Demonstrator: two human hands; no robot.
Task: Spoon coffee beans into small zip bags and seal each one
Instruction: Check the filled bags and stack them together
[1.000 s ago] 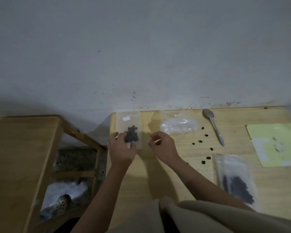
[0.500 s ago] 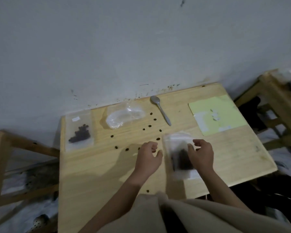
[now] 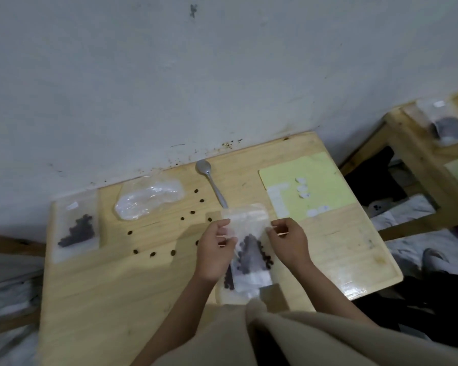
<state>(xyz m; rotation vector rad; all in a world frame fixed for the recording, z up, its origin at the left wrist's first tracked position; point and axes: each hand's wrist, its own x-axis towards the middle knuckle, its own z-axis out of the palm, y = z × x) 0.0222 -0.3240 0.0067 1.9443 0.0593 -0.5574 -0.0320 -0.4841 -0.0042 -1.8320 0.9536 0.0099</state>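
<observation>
Both hands have left the small clear zip bag with a dark clump of coffee beans (image 3: 76,228) lying flat at the table's far left corner, so that one looks finished, and attention has swung right to a second clear plastic zip bag holding dark beans (image 3: 249,249). A moment ago the hands were only closing in on it; now it is taken up by its upper part, over the near middle of the pale wooden table (image 3: 103,299). The left hand (image 3: 214,250) pinches the bag's left edge with curled fingers, and the right hand (image 3: 288,240) pinches the right edge just below the mouth. My read: this is the sealing step, or a check of the zip.

The bag is see-through and crinkled, its beans slumped in a dark heap low down, the top strip bare. Whether the zip is closed, I cannot tell.

Loose brown beans (image 3: 154,253) lie scattered between the bags, the metal spoon (image 3: 212,180) rests near the wall, with a crumpled heap of empty clear bags (image 3: 148,198) to its left.
</observation>
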